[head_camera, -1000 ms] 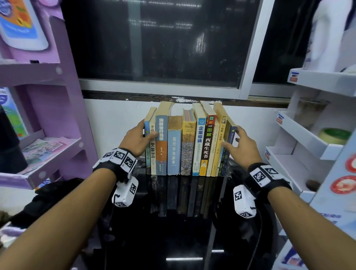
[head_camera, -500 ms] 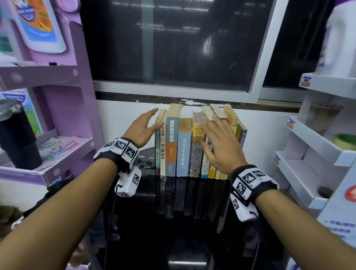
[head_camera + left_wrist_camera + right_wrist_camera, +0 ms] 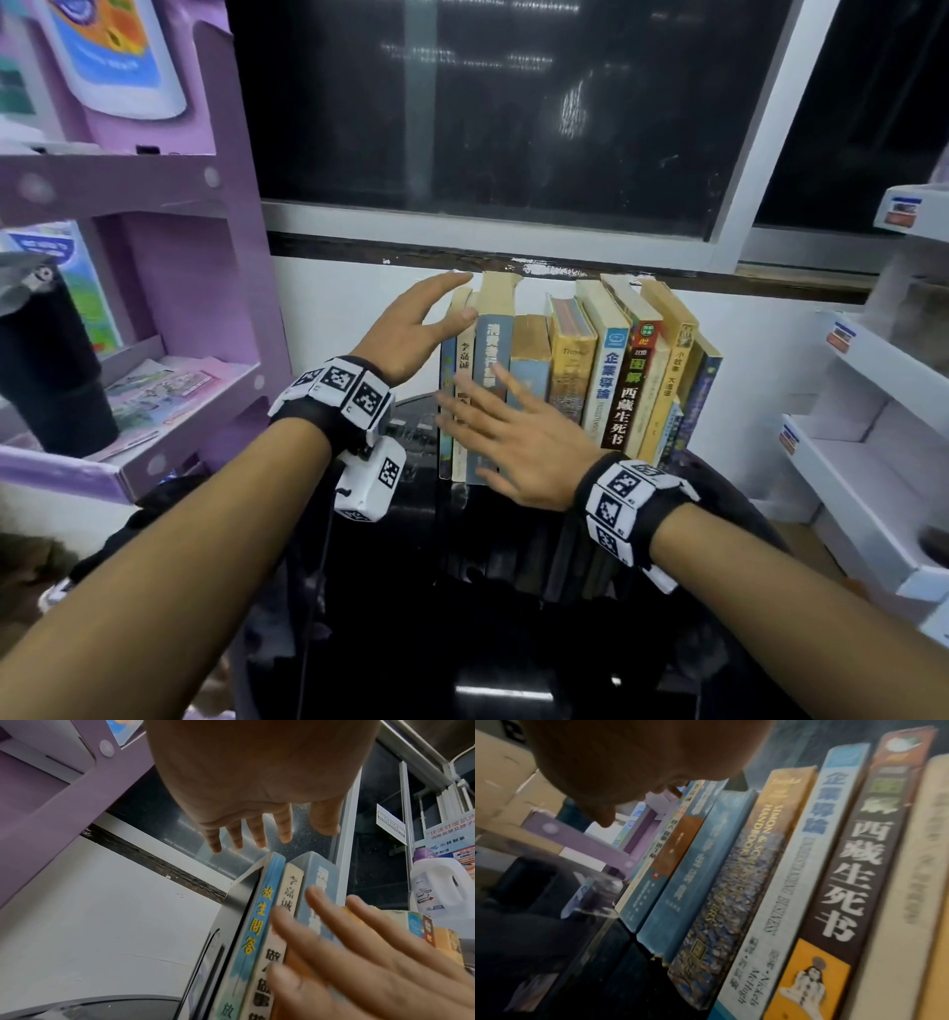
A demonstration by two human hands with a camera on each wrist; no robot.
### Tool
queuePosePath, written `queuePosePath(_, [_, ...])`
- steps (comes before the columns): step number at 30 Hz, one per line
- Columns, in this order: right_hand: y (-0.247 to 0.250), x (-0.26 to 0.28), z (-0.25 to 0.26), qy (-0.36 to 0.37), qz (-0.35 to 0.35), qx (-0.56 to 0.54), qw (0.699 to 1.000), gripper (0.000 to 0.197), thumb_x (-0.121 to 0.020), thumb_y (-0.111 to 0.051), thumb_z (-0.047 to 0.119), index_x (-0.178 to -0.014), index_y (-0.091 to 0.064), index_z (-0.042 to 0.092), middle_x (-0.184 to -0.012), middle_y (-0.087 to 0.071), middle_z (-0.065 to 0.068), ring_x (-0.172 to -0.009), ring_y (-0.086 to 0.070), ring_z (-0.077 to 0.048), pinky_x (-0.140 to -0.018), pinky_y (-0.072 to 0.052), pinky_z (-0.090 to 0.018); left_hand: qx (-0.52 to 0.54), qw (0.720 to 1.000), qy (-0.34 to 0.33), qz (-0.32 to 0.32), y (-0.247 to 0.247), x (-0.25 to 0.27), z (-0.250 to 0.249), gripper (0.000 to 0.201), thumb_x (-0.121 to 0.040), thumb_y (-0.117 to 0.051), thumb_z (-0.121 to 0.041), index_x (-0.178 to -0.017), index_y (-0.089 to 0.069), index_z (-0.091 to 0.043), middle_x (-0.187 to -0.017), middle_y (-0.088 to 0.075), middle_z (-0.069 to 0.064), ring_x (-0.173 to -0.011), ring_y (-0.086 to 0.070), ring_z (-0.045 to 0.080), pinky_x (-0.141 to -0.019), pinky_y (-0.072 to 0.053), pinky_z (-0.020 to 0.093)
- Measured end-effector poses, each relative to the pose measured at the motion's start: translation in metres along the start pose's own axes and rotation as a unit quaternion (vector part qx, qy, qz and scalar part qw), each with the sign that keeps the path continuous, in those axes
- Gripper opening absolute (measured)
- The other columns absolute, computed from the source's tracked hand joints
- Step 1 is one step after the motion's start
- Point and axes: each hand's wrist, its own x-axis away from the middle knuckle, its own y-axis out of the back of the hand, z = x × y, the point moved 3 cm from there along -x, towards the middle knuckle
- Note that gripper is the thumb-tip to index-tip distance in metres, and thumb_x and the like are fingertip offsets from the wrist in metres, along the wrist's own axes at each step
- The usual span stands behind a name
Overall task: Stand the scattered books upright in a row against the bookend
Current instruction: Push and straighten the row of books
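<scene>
The row of books point(image 3: 580, 370) is stood upright on the glossy black table point(image 3: 462, 642), spines out, backed up against the white wall below the window point(image 3: 513, 113). The black bookend point(image 3: 231, 914) is seen in the left wrist view right beside the leftmost, light-blue book point(image 3: 259, 923). The left hand point(image 3: 411, 329) is kept flat and open at the left end of the row, fingers stretched out near the book tops and thumb laid on the spines; nothing is gripped. The right hand point(image 3: 518, 452) is spread wide open across the lower spines on the left side, nothing held either. The rightmost few books point(image 3: 683, 390) are tilted a bit to the left. A purple shelf point(image 3: 169, 401) is seen off left, white shelving point(image 3: 873, 462) off right.
</scene>
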Motion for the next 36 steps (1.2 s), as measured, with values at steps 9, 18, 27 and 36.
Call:
queuePosePath(9, [-0.026, -0.015, 0.003, 0.047, 0.012, -0.001, 0.999, 0.070, -0.096, -0.039, 0.048, -0.153, -0.023, 0.012, -0.158, -0.025, -0.011, -0.150, -0.007, -0.028, -0.119, 0.001, -0.055, 0.047, 0.998, -0.022, 0.025, -0.013, -0.013, 0.009, 0.050, -0.090, -0.061, -0.036, -0.138, -0.045, -0.036, -0.150, -0.036, -0.012, -0.136, -0.029, 0.001, -0.111, -0.021, 0.024])
queuePosePath(18, [-0.039, -0.018, -0.006, 0.045, 0.002, 0.004, 0.999, 0.070, -0.095, -0.042, 0.048, -0.152, -0.026, 0.010, -0.157, -0.030, -0.010, -0.150, -0.012, -0.027, -0.120, 0.003, -0.052, 0.070, 0.996, -0.033, 0.040, -0.028, -0.021, 0.023, 0.061, -0.078, -0.066, -0.052, -0.134, -0.049, -0.036, -0.146, -0.042, -0.011, -0.134, -0.039, 0.006, -0.113, -0.032, 0.039])
queuePosePath(27, [-0.050, -0.019, -0.009, 0.040, -0.008, 0.019, 0.999, 0.076, -0.095, -0.043, 0.051, -0.153, -0.019, 0.010, -0.161, -0.019, -0.007, -0.150, -0.006, -0.023, -0.120, 0.008, -0.050, 0.116, 0.991, -0.041, 0.056, -0.033, -0.026, 0.030, 0.061, -0.077, -0.066, -0.050, -0.133, -0.049, -0.036, -0.143, -0.046, -0.010, -0.129, -0.047, 0.012, -0.108, -0.040, 0.044])
queuePosePath(36, [-0.053, -0.021, -0.013, 0.050, -0.007, 0.031, 0.998, 0.075, -0.095, -0.042, 0.050, -0.154, -0.018, 0.011, -0.162, -0.015, -0.005, -0.150, -0.003, -0.022, -0.120, 0.009, -0.050, 0.064, 0.995, -0.064, 0.042, -0.032, -0.030, 0.033, 0.061, -0.080, -0.060, -0.053, -0.136, -0.048, -0.032, -0.145, -0.044, -0.010, -0.131, -0.044, 0.009, -0.108, -0.040, 0.044])
